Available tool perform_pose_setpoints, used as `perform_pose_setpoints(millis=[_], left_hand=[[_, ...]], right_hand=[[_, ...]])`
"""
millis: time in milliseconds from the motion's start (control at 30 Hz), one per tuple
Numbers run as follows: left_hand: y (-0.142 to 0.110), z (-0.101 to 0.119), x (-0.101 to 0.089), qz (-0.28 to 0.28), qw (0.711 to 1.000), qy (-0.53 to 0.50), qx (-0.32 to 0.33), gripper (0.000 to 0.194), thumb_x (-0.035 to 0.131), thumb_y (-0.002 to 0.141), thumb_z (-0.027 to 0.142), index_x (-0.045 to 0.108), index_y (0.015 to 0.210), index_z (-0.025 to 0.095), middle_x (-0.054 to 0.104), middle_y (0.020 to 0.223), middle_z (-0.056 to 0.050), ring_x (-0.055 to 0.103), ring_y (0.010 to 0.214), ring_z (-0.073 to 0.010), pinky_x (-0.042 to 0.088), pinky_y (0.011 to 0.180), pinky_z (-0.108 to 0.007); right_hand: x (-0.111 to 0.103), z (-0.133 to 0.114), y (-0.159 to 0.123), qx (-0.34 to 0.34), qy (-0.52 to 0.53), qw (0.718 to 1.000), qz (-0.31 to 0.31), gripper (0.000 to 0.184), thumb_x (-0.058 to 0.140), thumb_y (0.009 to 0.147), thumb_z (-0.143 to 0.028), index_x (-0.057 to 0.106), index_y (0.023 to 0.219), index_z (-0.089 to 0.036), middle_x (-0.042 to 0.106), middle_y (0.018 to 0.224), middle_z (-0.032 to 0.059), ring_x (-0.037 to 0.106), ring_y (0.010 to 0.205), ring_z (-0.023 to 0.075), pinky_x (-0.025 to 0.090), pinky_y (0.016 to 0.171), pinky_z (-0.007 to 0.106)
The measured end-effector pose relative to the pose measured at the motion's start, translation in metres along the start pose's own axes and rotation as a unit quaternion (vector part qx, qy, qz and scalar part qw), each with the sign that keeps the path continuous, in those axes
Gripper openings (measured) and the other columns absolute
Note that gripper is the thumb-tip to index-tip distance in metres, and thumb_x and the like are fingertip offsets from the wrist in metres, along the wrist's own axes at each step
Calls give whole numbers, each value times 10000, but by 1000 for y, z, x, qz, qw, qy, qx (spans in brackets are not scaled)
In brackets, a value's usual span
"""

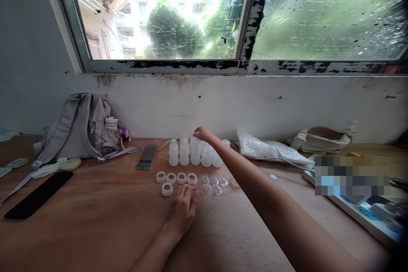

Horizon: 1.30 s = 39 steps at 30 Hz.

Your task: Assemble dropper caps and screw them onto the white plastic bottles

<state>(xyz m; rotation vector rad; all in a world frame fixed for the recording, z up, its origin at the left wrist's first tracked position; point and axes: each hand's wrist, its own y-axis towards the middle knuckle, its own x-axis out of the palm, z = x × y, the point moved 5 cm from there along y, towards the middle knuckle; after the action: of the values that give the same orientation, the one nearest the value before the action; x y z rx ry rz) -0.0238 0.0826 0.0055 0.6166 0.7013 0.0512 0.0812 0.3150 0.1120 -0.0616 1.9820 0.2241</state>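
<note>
My right hand [203,133] reaches far forward over a cluster of several small translucent white bottles [195,153] standing near the wall; its fingers hang over the bottle tops, and whether they grip one I cannot tell. My left hand [184,208] lies flat on the wooden table [105,225], fingers loosely together, holding nothing. Just ahead of it lie several white rings [176,177], one ring [167,188] closest to the fingertips. Several small clear discs [213,184] lie to the right of the rings.
A grey backpack [79,127] with a bottle in its pocket leans at the back left. A black phone [38,194] lies at the left. A crumpled plastic bag [270,148], a beige pouch [318,138] and a white power strip [366,216] occupy the right side.
</note>
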Motion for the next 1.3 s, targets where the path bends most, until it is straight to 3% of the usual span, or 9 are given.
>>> perform_pose_setpoints(millis=[233,400,567,700,867,967,1100,1300], left_hand=[[2,-10,-13,8,995,100,17,173,409,806,176,513,944,191,548,947,-61,506,903,-205,430,783,-374],[4,-33,-33,54,977,204,-27,206,461,751,152,521,945,181,541,978,-83,502,929,-238,425,777,-388],[3,-44,-32,41,969,235,-64,215,469,734,156,523,941,184,544,966,-79,515,909,-249,428,741,-388],[1,-37,-23,9,987,147,-60,167,441,752,147,519,894,193,542,915,-53,551,827,-192,451,721,-322],[-4,0,-9,-67,996,49,42,162,452,746,147,525,871,220,554,875,-31,557,811,-165,461,721,-279],[-8,14,-3,-64,992,69,82,198,466,735,150,526,910,222,546,936,-50,536,878,-190,446,772,-321],[-9,8,4,-32,987,149,45,326,521,719,216,486,1043,220,519,1049,-71,493,954,-239,429,791,-389],[-7,-5,6,-15,986,165,18,269,475,750,202,511,1016,207,536,991,-66,497,905,-221,432,785,-369]], right_hand=[[-13,2,-17,-36,36,996,67,302,480,781,-350,576,1010,-179,636,895,98,531,913,253,366,774,399],[-16,8,-74,-107,69,981,150,245,378,838,-265,553,994,-191,613,959,60,506,948,193,361,810,309],[14,44,-166,-166,105,961,192,174,410,811,-245,558,886,-192,588,798,60,532,763,196,402,710,313],[52,84,-212,-123,118,973,154,181,414,804,-249,535,925,-190,550,751,56,528,703,195,420,655,315],[74,98,-225,-104,90,983,123,308,432,786,-237,497,1084,-192,552,816,73,522,763,211,424,701,340],[73,93,-225,-115,66,983,129,312,448,777,-229,504,1083,-216,548,905,85,506,842,226,409,736,350],[68,92,-225,-114,101,981,117,200,465,761,-201,521,953,-214,553,903,72,510,828,209,405,721,327],[68,95,-226,-117,149,978,90,171,492,715,-143,480,867,-222,562,886,43,501,839,201,391,736,331]])
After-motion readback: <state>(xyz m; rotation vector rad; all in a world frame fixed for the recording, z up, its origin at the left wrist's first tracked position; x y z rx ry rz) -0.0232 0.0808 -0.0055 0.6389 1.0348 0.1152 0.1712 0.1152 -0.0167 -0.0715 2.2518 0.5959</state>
